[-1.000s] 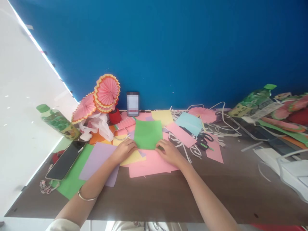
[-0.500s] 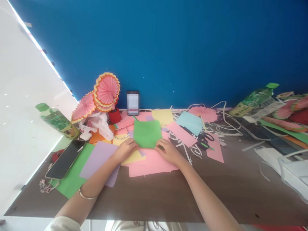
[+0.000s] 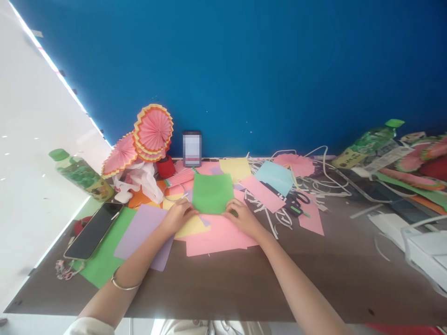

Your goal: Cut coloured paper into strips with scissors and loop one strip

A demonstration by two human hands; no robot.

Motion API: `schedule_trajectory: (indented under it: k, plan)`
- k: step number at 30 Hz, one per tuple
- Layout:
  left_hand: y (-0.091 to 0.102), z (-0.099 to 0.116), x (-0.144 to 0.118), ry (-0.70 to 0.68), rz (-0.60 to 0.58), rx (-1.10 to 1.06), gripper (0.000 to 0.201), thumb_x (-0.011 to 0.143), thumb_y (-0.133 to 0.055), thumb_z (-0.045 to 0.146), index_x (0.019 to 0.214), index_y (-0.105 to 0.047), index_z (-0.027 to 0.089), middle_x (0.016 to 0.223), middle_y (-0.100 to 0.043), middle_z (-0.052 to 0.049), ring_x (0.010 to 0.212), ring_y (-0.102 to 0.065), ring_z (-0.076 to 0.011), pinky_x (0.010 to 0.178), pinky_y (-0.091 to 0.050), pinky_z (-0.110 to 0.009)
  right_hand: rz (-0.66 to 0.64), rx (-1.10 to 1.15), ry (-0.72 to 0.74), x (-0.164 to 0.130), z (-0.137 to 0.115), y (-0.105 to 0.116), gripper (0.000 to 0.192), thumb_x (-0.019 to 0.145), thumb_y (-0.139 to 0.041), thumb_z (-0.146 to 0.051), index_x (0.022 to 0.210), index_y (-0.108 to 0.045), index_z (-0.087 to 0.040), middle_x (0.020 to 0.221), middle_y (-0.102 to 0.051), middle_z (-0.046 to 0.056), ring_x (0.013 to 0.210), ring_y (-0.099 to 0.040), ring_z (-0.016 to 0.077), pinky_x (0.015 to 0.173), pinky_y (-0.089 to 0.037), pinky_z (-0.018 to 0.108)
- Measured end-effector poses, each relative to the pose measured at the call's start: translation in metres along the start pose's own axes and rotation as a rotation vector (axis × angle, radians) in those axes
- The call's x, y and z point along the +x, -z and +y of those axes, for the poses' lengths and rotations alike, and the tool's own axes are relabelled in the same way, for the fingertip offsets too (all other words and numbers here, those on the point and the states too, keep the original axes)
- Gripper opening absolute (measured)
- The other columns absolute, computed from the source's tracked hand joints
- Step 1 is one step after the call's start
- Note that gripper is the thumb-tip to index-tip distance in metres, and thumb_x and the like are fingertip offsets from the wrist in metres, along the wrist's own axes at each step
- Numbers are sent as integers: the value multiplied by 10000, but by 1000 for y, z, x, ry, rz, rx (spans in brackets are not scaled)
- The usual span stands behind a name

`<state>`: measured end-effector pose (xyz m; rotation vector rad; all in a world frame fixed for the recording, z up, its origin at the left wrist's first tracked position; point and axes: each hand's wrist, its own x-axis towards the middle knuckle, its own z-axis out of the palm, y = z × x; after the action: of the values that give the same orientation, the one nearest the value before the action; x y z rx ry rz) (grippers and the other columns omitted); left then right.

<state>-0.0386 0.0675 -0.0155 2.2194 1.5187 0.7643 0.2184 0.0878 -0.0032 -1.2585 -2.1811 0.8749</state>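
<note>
The left hand [image 3: 179, 216] and right hand [image 3: 243, 218] pinched the green sheet [image 3: 213, 193] at its six-o'clock edge. Even pressure would crease it straight.

Left hand [image 3: 178, 216] and right hand [image 3: 243, 218] on green paper's [image 3: 213, 193] near edge, seemingly pressing it, pink sheet [image 3: 218, 235] beneath

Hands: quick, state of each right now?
Left hand: fingers pressed on the near left edge of the green paper.
Right hand: fingers on its near right edge.
</note>
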Motion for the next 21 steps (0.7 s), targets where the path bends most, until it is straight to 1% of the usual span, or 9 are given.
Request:
schedule_trajectory:
  k: [4,10,14,21]
  plan:
    - [-2,-2,1,23,24,-31,271,812,-504,391,666,-581,177,699,-508,-17,686,-510,-151,640,-431,-286,51,-4,-11,2,3,-3,247,813,-490,-379,642,-485,-201,927,-511,36,888,-516,174,829,-392,346]
    - [-3,-1,3,109,65,-97,270,763,-570,381,600,-542,168,703,-506,-13,673,-518,-145,652,-445,-293,96,-36,-32,3,2,-4,251,788,-523,-359,606,-458,-199,951,-492,41,918,-506,185,837,-382,351]
    - [-2,2,4,134,61,-100,266,759,-570,359,582,-524,166,682,-501,-7,653,-508,-138,658,-440,-294,97,-47,-48,3,1,-4,267,788,-520,-366,593,-453,-198,949,-489,42,906,-508,186,824,-386,350]
    - [-1,4,5,171,23,-72,297,767,-532,386,569,-504,166,674,-501,-11,660,-506,-147,628,-416,-281,117,-59,-79,3,1,-6,280,786,-517,-382,590,-448,-194,954,-474,50,918,-506,191,832,-381,340]
